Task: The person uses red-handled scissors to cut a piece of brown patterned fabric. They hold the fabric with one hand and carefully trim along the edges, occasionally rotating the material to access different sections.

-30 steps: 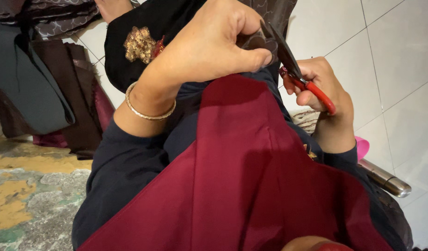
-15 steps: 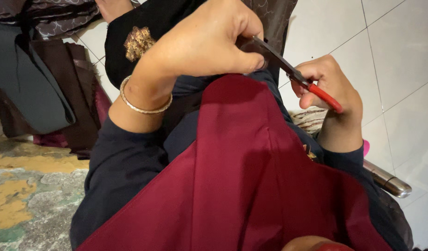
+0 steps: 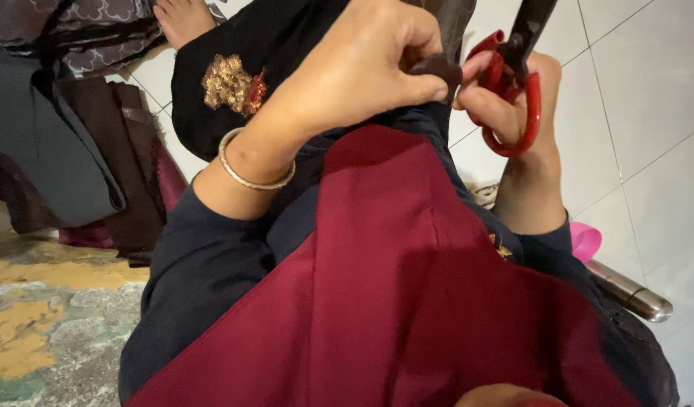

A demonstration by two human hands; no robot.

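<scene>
My left hand (image 3: 362, 71) pinches a small dark scrap of cloth (image 3: 437, 69), grip clenched on it, up above the maroon cloth (image 3: 407, 301) on my lap. My right hand (image 3: 513, 98) grips red-handled scissors (image 3: 516, 83), fingers through the loops, blades pointing up. Gold bangle (image 3: 253, 169) on left wrist. White floor tiles (image 3: 641, 98) behind.

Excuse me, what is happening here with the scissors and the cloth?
A person sits with dark red cloth over the lap. The left hand pinches a small dark piece of fabric between the fingertips. The right hand holds red-handled scissors, fingers through the loops, blades pointing up out of the picture. A gold bangle is on the left wrist. Black cloth with gold embroidery lies on the tiled floor beyond.
</scene>
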